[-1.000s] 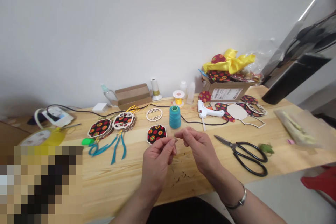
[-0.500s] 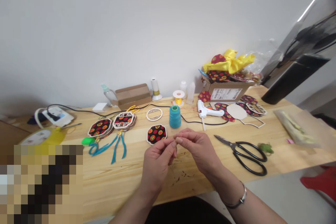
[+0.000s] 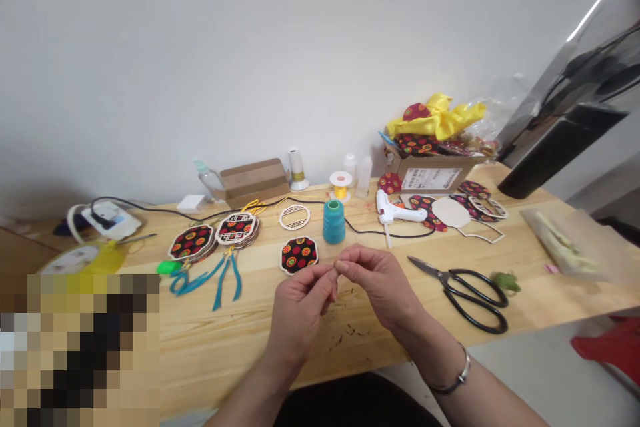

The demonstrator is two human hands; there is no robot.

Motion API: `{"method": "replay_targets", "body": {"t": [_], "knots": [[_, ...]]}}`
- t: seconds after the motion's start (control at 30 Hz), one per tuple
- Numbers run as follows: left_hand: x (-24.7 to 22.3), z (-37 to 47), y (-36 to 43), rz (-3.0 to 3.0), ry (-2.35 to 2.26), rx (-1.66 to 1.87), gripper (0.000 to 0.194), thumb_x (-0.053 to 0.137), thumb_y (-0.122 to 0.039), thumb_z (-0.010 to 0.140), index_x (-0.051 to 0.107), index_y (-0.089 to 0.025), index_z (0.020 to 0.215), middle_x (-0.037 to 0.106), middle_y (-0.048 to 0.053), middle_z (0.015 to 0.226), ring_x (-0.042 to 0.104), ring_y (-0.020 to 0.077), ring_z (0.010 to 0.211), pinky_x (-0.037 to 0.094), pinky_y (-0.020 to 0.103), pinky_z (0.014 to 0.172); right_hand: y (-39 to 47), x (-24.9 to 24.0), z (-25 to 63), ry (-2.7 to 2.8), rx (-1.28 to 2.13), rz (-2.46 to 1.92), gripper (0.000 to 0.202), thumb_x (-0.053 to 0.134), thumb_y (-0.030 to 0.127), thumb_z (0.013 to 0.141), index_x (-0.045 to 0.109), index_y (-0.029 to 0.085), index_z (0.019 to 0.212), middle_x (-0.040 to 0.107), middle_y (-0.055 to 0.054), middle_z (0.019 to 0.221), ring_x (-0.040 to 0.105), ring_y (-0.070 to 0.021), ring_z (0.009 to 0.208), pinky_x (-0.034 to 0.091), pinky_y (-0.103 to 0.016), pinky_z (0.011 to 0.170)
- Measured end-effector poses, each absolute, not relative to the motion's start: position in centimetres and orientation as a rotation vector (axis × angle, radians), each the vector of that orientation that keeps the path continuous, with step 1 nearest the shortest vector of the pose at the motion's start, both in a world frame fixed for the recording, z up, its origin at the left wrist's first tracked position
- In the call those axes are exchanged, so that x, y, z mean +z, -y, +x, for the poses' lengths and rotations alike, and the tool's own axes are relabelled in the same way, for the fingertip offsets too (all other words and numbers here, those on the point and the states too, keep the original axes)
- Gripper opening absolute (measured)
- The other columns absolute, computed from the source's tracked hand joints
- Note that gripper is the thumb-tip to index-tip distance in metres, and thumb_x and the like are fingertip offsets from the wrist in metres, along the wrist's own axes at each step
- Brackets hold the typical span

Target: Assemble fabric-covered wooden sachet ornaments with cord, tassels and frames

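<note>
My left hand (image 3: 306,299) and my right hand (image 3: 376,281) meet fingertip to fingertip above the wooden table. Both are closed in a pinch; whatever lies between the fingers is too small to make out. Just beyond my left fingers lies a scalloped piece of dark flowered fabric (image 3: 299,255) with a pale rim. Behind my fingertips stands a cone of teal thread (image 3: 333,221). Black-handled scissors (image 3: 445,277) lie to the right of my right hand, blades pointing left. Small dark scraps (image 3: 345,333) are scattered on the wood below my hands.
A white glue gun (image 3: 397,208) stands behind my right hand, its black cable (image 3: 400,235) trailing across the table. Flowered panels with teal tassels (image 3: 227,280) lie left. A cardboard box (image 3: 430,177) full of fabric is at back right. A round lattice frame (image 3: 295,217) lies behind the fabric piece.
Both hands stay pinched together in nearly the same place. The table things have not visibly moved; the view has shifted only very slightly.
</note>
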State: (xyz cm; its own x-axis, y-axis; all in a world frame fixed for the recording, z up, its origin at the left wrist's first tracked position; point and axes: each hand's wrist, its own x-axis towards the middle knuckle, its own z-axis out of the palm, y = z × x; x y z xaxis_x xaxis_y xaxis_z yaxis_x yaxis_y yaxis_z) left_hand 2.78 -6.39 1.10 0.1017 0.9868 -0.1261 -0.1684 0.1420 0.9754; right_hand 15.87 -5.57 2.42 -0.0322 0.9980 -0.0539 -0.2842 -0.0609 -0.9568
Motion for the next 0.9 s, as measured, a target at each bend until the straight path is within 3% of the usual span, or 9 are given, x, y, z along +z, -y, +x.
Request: {"method": "replay_targets", "body": {"t": [0.27, 0.37, 0.47, 0.63, 0.9], "knots": [[1.4, 2.8, 6.6, 1.067, -1.020, 1.085, 0.028, 0.060, -0.040, 0.080, 0.067, -0.013, 0.075, 0.042, -0.004, 0.057, 0.031, 0.0065, 0.050, 0.022, 0.022, 0.047, 5.3, 2.5, 16.2, 0.953, 1.350, -1.021, 0.012, 0.071, 0.026, 0.066, 0.064, 0.017, 0.061, 0.059, 0.002, 0.065, 0.053, -0.0117, 0.065, 0.041, -0.026, 0.068], [1.1, 2.7, 6.7, 1.055, -1.025, 1.076, 0.028, 0.061, -0.039, 0.080, 0.069, -0.014, 0.086, 0.038, -0.005, 0.056, 0.031, 0.0069, 0.051, 0.023, 0.022, 0.048, 5.3, 2.5, 16.3, 0.912, 1.398, -0.991, 0.013, 0.071, 0.028, 0.067, 0.065, 0.016, 0.066, 0.060, 0.001, 0.063, 0.049, -0.0091, 0.058, 0.039, -0.024, 0.060], [1.0, 2.6, 6.6, 1.093, -1.058, 1.066, 0.026, 0.063, -0.038, 0.078, 0.070, -0.014, 0.083, 0.038, -0.005, 0.054, 0.031, 0.0075, 0.051, 0.024, 0.022, 0.048, 5.5, 2.8, 16.5, 0.890, 1.477, -0.928, 0.018, 0.069, 0.033, 0.071, 0.067, 0.015, 0.074, 0.055, 0.003, 0.054, 0.041, -0.0070, 0.049, 0.031, -0.022, 0.050], [1.2, 2.3, 6.2, 1.221, -1.111, 1.067, 0.020, 0.063, -0.035, 0.078, 0.069, -0.016, 0.076, 0.047, -0.003, 0.057, 0.039, 0.0091, 0.056, 0.031, 0.021, 0.054, 5.5, 3.6, 17.1, 0.866, 1.550, -0.769, 0.021, 0.067, 0.034, 0.074, 0.060, 0.016, 0.068, 0.060, 0.000, 0.058, 0.048, -0.0078, 0.049, 0.030, -0.021, 0.047], [1.1, 1.3, 5.4, 1.479, -1.240, 1.017, 0.019, 0.057, -0.033, 0.082, 0.067, -0.018, 0.075, 0.065, 0.002, 0.076, 0.057, 0.0161, 0.079, 0.042, 0.027, 0.077, 5.3, 5.3, 18.6, 0.849, 1.357, -0.696, 0.017, 0.067, 0.026, 0.075, 0.059, 0.015, 0.065, 0.058, 0.002, 0.060, 0.050, -0.0066, 0.050, 0.035, -0.020, 0.048]]}}
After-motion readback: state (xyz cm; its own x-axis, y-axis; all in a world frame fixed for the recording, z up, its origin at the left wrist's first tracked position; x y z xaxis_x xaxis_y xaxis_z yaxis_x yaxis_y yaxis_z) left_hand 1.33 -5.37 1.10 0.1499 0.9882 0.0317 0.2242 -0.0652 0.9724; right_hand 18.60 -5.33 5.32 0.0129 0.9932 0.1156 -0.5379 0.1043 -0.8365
